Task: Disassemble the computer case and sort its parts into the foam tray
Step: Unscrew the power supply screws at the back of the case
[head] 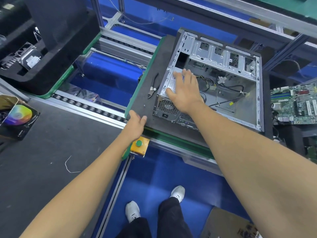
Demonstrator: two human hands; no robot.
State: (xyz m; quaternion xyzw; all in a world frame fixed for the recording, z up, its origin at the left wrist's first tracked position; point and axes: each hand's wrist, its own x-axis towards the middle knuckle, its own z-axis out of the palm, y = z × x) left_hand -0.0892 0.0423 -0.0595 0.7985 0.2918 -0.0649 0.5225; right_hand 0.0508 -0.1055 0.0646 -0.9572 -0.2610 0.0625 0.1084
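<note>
The open computer case (240,73) lies on its side on a dark pallet (149,79). Inside its near-left corner sits the power supply (167,104), with loose cables (221,86) trailing to the right. My right hand (184,91) lies flat on top of the power supply, fingers spread. My left hand (137,121) rests on the pallet's near-left corner with relaxed fingers, holding nothing. The black foam tray (56,54) stands at the far left and holds a hard drive (30,57).
Cutting pliers (152,88) and a small screw (144,105) lie on the pallet left of the case. A removed motherboard (295,103) sits at the right. A yellow box with a green button (139,144) is fixed to the conveyor rail. A box with a disc (17,115) stands at left.
</note>
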